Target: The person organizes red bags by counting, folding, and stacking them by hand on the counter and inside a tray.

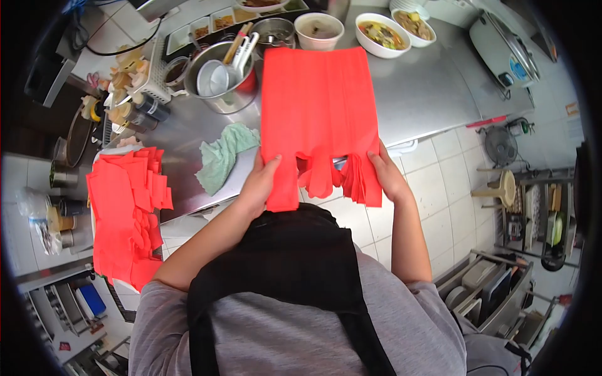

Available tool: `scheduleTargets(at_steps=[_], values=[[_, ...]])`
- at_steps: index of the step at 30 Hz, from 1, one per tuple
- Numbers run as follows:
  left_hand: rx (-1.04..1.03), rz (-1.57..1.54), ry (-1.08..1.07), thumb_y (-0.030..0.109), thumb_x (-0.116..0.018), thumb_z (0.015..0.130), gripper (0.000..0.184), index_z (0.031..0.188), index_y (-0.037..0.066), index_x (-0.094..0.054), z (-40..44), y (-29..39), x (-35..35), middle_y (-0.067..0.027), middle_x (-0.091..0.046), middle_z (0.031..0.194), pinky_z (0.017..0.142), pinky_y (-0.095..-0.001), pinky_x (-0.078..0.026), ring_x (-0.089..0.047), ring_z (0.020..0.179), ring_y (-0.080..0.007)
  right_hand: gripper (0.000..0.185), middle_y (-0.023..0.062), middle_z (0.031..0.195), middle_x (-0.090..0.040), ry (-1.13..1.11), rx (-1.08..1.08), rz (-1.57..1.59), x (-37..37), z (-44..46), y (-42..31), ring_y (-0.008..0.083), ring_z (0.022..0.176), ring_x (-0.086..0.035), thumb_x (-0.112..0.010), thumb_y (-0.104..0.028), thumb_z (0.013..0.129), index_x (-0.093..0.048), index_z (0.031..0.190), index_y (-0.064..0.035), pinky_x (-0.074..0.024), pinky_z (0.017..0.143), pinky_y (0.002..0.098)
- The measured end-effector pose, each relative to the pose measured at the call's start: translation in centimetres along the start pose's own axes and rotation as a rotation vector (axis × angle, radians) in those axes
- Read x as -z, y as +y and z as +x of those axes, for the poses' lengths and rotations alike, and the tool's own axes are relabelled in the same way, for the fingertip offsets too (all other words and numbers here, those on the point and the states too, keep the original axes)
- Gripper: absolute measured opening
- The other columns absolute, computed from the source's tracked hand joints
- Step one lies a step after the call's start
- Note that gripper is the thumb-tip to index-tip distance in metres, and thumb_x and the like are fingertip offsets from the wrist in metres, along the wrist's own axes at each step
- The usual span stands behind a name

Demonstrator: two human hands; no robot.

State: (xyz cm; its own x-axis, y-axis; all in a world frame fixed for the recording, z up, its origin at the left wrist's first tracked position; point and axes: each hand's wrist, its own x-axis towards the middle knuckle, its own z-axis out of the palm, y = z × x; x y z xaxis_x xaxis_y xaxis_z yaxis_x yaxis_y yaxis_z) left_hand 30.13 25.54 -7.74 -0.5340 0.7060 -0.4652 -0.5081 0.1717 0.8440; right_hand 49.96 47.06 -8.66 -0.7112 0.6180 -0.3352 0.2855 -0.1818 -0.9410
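kitchen with a tiled floor (433,172), steel counter (433,94) across the upper part of the view. white bowl (376,50) of food and steel pot (229,106) with utensils standing in it are toward the counter's back, probably so the front side can serve for handling.

red bag stack (320,100) is in both hands, in front of the black apron (282,263), its far end reaching over the counter. left hand (260,182) has the left edge, right hand (385,172) the right edge, both near the handle end. grip is closed to about the stack's thickness: left thumb on top, fingers mostly hidden underneath, so can't tell how hard they press. opposite-edge hold likely keeps the layers together and flat; handle ends look loose and fanned at lower right, which would be why the hands sit near there.

second red stack (122,213) lies at the left, apart from the hands, bunched and uneven, seemingly parked within reach. green cloth (226,156) is crumpled on the counter near the left hand, maybe for wiping.
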Motion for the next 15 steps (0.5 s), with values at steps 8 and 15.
scheduleTargets(at_steps=[8,15], values=[[-0.034,-0.108,0.187,0.029,-0.051,0.097,0.066,0.148,0.006,-0.016,-2.4,3.7,0.8,-0.0204,-0.047,0.134,0.097,-0.0358,-0.046,-0.057,0.113,-0.0272,0.067,0.0174,0.149,-0.036,0.233,-0.015,-0.257,-0.4,-0.8,-2.0,0.0237,0.132,-0.041,-0.047,-0.031,0.099,-0.015,0.152,-0.0070,-0.0349,0.106,0.0329],[-0.733,1.031,0.442,0.012,-0.067,0.084,0.022,0.105,0.004,-0.064,-12.2,13.6,12.3,-0.0146,-0.063,0.106,0.083,-0.0364,-0.050,-0.062,0.096,-0.0303,0.054,0.0167,0.149,-0.034,0.420,0.450,-0.632,-2.7,1.1,-4.5,0.0294,0.138,-0.033,-0.050,-0.019,0.098,-0.031,0.145,-0.0017,-0.0261,0.112,0.0389]])
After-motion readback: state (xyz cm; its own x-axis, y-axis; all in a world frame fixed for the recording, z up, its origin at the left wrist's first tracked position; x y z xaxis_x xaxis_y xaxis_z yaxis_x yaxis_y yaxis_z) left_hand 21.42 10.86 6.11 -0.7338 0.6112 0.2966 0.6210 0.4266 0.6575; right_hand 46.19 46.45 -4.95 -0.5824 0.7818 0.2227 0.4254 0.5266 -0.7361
